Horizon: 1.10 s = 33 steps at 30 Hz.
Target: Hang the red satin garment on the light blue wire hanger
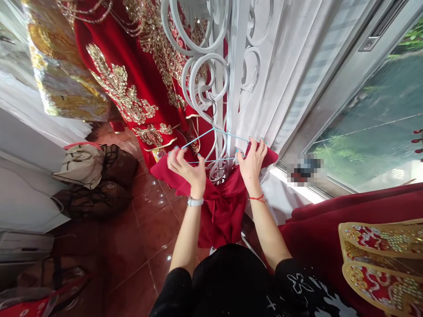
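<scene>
A red dress (223, 215) with a knotted, bow-like front hangs from a thin light-blue wire hanger (198, 140). The hanger's hook is on a white scrolled metal stand (234, 83). My left hand (189, 169), slightly blurred, has its fingers curled over the dress's left shoulder, close to the hanger's lower bar. On the other shoulder, my right hand (251, 163) grips the red cloth by the hanger's right end, thumb apart from the fingers. What lies under both sets of fingertips is partly hidden.
Red garments with gold embroidery (124, 90) hang behind the stand at left. Bags (84, 165) sit on the red tiled floor (148, 224). White curtains (280, 66) and a glass door (370, 114) are at right, with red cloth (307, 237) and beaded gold-trimmed pieces (380, 259) below.
</scene>
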### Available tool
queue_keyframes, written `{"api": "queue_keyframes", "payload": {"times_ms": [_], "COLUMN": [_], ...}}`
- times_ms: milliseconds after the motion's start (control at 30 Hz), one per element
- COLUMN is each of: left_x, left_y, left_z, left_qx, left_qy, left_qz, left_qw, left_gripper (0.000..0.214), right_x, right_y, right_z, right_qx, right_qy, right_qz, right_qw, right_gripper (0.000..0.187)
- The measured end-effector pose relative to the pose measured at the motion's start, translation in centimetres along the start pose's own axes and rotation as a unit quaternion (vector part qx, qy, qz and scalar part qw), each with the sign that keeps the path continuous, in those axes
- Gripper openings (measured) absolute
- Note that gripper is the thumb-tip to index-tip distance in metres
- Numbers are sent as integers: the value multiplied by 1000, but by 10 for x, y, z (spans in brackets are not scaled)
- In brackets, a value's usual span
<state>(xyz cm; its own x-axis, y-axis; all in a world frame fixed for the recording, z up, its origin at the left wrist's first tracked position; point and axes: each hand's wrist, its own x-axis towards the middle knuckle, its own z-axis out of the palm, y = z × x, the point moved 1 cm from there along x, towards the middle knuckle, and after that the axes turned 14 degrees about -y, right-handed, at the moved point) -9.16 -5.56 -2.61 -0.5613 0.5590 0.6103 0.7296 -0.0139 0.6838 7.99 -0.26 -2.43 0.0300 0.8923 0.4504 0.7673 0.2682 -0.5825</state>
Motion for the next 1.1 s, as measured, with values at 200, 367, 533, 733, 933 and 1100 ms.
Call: {"api": "queue_keyframes", "payload": {"times_ms": [200,367,533,733,933,1100], "left_x": [46,35,37,50,80,96], "left_y": [-34,-48,-55,-37,-41,-77], "left_z": [-11,-27,-39,-49,-78,-81], "left_qx": [71,55,79,163,244,32], "left_qy": [-110,-122,-171,-195,-240,-193], "left_qz": [13,19,5,-15,-35,-72], "left_qw": [991,991,982,967,939,978], "left_gripper": [48,56,64,49,29,26], "right_x": [13,7,12,26,60,74], "right_y": [0,11,13,12,46,103], "right_z": [6,-4,-8,-18,-46,-49], "right_qx": [33,16,-18,-33,-4,91], "right_qy": [-26,-48,-66,-84,-113,-195], "right_qz": [58,7,-6,15,7,-17], "right_qw": [997,999,998,996,994,977], "right_gripper": [48,51,50,41,23,33]}}
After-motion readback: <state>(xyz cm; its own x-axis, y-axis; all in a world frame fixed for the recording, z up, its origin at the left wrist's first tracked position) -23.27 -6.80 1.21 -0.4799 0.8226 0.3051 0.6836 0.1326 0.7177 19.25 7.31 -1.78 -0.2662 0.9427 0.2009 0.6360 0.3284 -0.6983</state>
